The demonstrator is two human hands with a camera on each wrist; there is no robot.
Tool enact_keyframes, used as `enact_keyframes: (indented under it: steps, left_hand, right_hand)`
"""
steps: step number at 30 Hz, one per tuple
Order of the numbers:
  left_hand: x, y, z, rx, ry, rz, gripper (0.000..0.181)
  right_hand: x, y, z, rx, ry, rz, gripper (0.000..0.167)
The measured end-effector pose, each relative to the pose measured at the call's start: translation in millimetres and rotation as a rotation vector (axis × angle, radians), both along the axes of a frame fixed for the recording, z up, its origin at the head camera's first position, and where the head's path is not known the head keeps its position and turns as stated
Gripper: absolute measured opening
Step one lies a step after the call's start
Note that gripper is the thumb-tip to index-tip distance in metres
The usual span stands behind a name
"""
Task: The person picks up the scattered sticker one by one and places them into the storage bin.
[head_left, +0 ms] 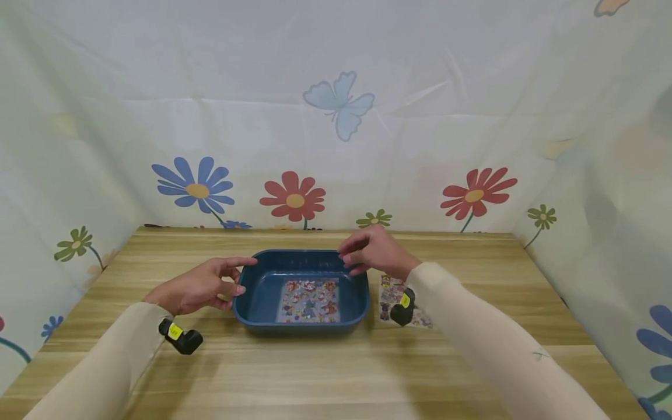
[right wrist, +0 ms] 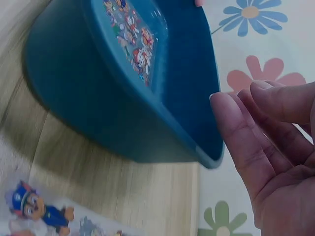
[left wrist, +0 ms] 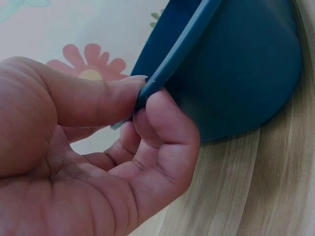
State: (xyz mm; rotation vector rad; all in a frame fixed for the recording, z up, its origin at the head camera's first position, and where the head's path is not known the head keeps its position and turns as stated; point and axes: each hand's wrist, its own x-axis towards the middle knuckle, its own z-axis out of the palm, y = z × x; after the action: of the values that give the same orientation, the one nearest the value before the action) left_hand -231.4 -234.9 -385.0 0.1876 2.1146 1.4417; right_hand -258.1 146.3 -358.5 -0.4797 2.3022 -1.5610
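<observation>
A dark blue plastic basin (head_left: 301, 328) with rounded corners stands on the wooden table. Inside it, flat on the bottom, lies a clear sticker sheet (head_left: 308, 301) with colourful cartoon figures. My left hand (head_left: 202, 284) pinches the basin's left rim between thumb and fingers, as the left wrist view shows up close. By the far right corner of the rim, my right hand (head_left: 379, 252) hovers with loosely bent fingers and nothing between them. One fingertip (right wrist: 224, 105) is right at the rim; whether it touches, I cannot tell.
A second sticker sheet (head_left: 385, 294) lies on the table to the right of the basin, partly hidden under my right forearm. Behind the wooden table (head_left: 315, 373) hangs a white curtain (head_left: 236, 116) printed with flowers and a butterfly.
</observation>
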Motion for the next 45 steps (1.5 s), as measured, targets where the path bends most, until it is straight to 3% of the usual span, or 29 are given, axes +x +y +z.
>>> enact_keyframes:
  steps: [7,15,24,41,45]
  left_hand:
    - [-1.2,1.0,0.4,-0.002,-0.003,0.003,0.078]
    - [-0.9,0.9,-0.6,-0.006,-0.009,0.011,0.078]
    - [-2.4,-0.3,-0.8,-0.014,-0.002,0.004,0.077]
    - [-2.1,0.3,-1.1,-0.008,-0.004,0.003,0.076]
    - [-3.2,0.6,-0.9,-0.008,-0.006,0.007,0.076]
  right_hand:
    - [0.0,20.4,1.1,-0.001,-0.008,-0.014,0.025]
    - [-1.8,49.2,-9.8,0.009,-0.001,-0.048,0.024]
    - [-3.5,82.0,-24.3,0.105,0.006,-0.087,0.025]
    - [-3.9,118.6,-37.3,0.341,0.062,-0.127,0.024]
    - [-5.3,123.9,-39.0,0.426,0.130,-0.106,0.018]
